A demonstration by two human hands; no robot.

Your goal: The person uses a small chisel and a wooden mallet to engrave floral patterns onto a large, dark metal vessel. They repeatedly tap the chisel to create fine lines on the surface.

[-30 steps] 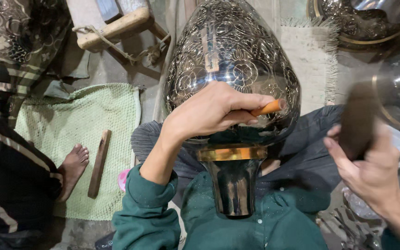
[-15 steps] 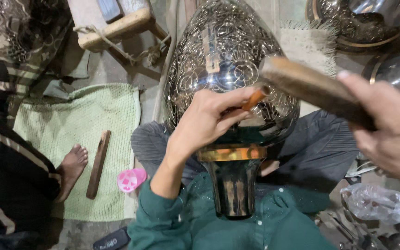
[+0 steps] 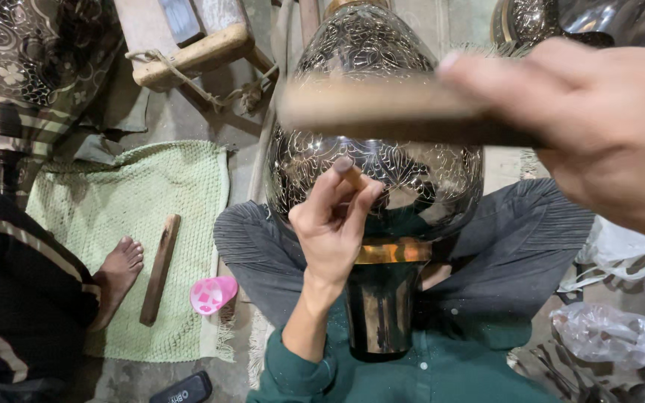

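Note:
A large engraved metal vase (image 3: pixel 382 172) lies on my lap with its dark neck and brass band pointing at me. My left hand (image 3: pixel 334 224) pinches a small orange-tipped chisel (image 3: pixel 352 177) against the vase's belly. My right hand (image 3: pixel 599 127) is raised close to the camera and grips a blurred wooden mallet stick (image 3: pixel 382 112) that crosses above the vase.
A green mat (image 3: pixel 136 224) lies at the left with a wooden stick (image 3: pixel 160 269) on it and another person's bare foot (image 3: pixel 117 272). A pink cup (image 3: pixel 213 293) sits by my knee. Another engraved vessel (image 3: pixel 31 67) stands top left. Plastic bags (image 3: pixel 606 332) lie at the right.
My right hand has swung the wooden mallet up and leftward over the vase. My left hand has turned and slid lower on the vase with the chisel.

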